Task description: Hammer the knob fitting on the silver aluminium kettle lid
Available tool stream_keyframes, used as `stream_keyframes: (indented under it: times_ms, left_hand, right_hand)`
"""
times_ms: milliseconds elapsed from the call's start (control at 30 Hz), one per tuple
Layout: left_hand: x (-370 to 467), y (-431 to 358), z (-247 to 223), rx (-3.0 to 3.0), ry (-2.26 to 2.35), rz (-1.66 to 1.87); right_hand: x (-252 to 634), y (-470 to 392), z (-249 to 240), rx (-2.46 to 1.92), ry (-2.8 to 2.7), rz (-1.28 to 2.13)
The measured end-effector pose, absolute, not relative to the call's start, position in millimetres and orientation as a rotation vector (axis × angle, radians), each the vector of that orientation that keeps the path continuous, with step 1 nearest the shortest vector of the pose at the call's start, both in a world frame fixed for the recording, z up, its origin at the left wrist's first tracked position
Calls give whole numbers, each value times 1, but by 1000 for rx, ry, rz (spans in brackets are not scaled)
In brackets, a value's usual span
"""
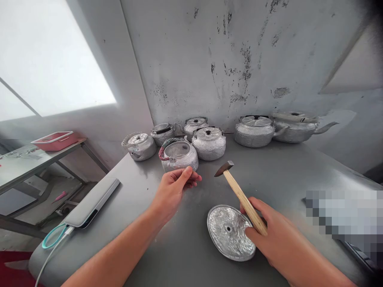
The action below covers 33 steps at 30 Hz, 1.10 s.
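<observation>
My right hand [275, 235] is closed round the wooden handle of a hammer [242, 195], whose dark metal head points away and to the left. Just under that hand is a round, dented metal kettle lid [226, 231] with a small hole in its middle. My thumb overlaps the lid's right rim; whether I also grip the lid, I cannot tell. My left hand [173, 189] has curled fingers with the thumb pressed against them; anything small inside is hidden. Just beyond it stands a lidless kettle [179, 157] with a red and dark wrapped handle.
Several metal kettles [209, 145] stand along the wall, two at the right [254, 133]. A grey power bank [92, 203] with a cable lies on the left of the table [167, 255]. A pink basket [56, 141] sits on a side table. A blurred-out patch covers the right edge.
</observation>
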State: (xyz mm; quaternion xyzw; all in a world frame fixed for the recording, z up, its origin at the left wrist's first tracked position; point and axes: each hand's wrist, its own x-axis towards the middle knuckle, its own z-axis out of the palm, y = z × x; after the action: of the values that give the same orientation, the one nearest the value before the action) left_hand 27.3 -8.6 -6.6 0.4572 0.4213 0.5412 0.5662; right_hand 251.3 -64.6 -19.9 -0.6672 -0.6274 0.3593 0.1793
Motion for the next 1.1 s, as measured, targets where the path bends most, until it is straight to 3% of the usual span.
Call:
stream_keyframes:
  times_ms: [1100]
  left_hand:
    - [23,-10,-11,1186,1129,1234]
  right_hand:
    - [253,-64,-23,-1875,-1797,1008]
